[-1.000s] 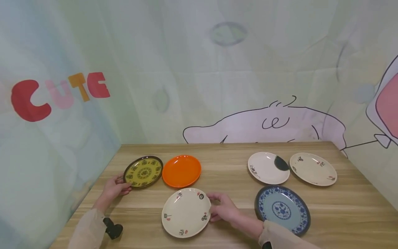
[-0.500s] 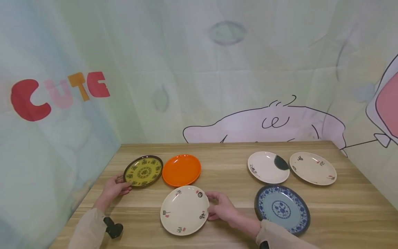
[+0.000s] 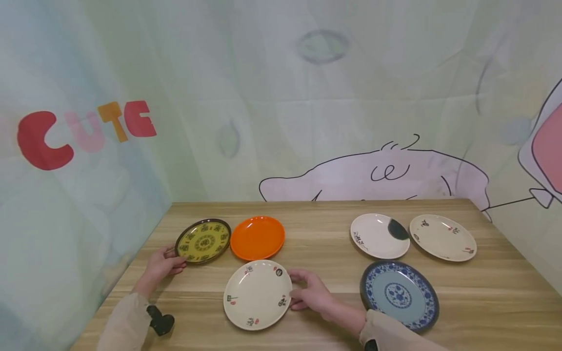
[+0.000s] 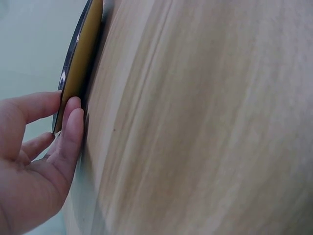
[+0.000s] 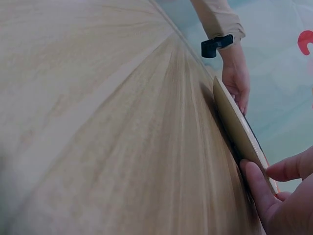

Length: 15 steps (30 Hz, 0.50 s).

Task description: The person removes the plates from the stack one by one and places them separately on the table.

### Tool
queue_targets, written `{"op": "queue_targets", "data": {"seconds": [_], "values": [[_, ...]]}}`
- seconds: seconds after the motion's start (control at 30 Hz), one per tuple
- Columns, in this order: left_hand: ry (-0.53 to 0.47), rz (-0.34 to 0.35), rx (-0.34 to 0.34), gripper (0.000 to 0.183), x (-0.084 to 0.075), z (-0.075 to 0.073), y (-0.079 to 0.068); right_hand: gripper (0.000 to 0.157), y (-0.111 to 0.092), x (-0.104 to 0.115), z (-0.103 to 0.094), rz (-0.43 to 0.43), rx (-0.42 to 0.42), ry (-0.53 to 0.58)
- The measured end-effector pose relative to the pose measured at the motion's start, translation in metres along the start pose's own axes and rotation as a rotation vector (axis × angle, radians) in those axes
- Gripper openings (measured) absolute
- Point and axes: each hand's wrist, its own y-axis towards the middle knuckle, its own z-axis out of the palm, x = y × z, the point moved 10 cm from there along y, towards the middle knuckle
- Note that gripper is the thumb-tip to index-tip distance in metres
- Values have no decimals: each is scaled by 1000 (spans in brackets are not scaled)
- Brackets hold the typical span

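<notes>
At the left, my left hand (image 3: 163,265) pinches the near-left rim of a yellow-green plate (image 3: 203,241) with a dark brown edge; the left wrist view shows its thumb and fingers on either side of the plate's edge (image 4: 80,54). My right hand (image 3: 311,292) grips the right rim of a cream plate (image 3: 257,295) with small dark and red motifs. In the right wrist view the cream plate (image 5: 234,117) is seen edge-on, close over the table, its rim between thumb and fingers. Just behind it lies an orange plate (image 3: 257,238), right beside the yellow-green one.
On the right of the wooden table (image 3: 316,243) are a white plate (image 3: 373,234) with a dark green patch, a second cream plate (image 3: 441,239), and a blue floral plate (image 3: 397,312) partly under my right sleeve. A printed curtain (image 3: 281,97) hangs along the back and left edges.
The cream plate in my right hand has shifted a little left and away from me, towards the orange plate. My left hand and the yellow-green plate have stayed put.
</notes>
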Motion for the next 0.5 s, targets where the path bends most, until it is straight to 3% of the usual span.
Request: {"op": "queue_targets", "data": {"seconds": [0.3, 0.5], "values": [[43, -1, -8, 70, 0, -2, 1, 59, 2, 5, -9, -31, 47, -68], [189, 3, -17, 71, -9, -6, -1, 61, 3, 12, -34, -5, 42, -174]]}}
